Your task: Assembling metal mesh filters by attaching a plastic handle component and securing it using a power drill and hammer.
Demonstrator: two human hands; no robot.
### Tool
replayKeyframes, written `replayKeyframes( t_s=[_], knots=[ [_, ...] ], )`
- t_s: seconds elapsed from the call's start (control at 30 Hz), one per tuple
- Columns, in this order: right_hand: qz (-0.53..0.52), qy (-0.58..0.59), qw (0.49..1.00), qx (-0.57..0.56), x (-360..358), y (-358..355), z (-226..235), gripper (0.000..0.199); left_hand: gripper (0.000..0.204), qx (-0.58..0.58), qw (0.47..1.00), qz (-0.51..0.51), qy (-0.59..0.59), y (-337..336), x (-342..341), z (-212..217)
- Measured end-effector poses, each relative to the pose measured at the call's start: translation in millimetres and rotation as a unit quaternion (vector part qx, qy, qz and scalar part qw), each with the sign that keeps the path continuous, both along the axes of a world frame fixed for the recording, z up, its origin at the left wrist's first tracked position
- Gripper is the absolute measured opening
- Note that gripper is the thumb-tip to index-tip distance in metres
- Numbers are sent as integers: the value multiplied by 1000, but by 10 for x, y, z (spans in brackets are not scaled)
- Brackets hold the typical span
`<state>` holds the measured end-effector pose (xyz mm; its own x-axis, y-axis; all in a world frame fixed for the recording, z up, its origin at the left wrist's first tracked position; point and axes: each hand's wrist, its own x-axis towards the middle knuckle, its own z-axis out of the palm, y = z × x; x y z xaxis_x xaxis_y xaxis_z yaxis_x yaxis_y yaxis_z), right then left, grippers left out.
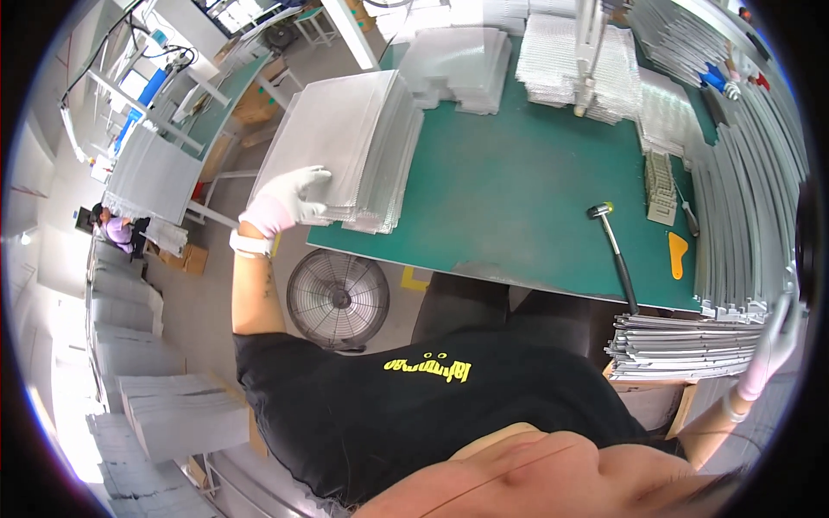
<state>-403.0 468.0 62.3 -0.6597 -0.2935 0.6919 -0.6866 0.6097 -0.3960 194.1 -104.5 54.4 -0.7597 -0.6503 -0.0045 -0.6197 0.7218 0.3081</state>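
Observation:
My left hand, in a white glove, rests at the near left corner of a tall stack of pale grey thin panels. Its fingers are spread and slightly bent. Far out at the right rim, my right hand, also gloved, reaches with fingers stretched beside a row of long grey metal strips. Whether it touches a strip is hard to make out. A shorter pile of white-edged strips lies just left of that hand.
On the green table lie a hammer, an orange scraper, a screwdriver and a beige slotted block. More panel stacks stand at the back. A floor fan stands below the table's left side.

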Motion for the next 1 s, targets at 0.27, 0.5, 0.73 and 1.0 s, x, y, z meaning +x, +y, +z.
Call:
replayKeyframes(
  t_s=[0.27,0.5,0.73,1.0],
  knots=[
    [299,-40,952,58,907,-1034,-788,36,29,-360,851,136,358,484,-217,582],
    [378,-27,911,-162,1460,-2135,-1038,37,24,-266,928,-191,178,1960,-1540,-162],
    [460,-77,822,326,1587,-3332,-1977,57,45,126,940,-308,-73,1901,-2421,-1267],
    [523,-37,828,199,1498,-4679,-1603,63,79,-89,996,-15,-13,734,-1868,-2021]
  ],
)
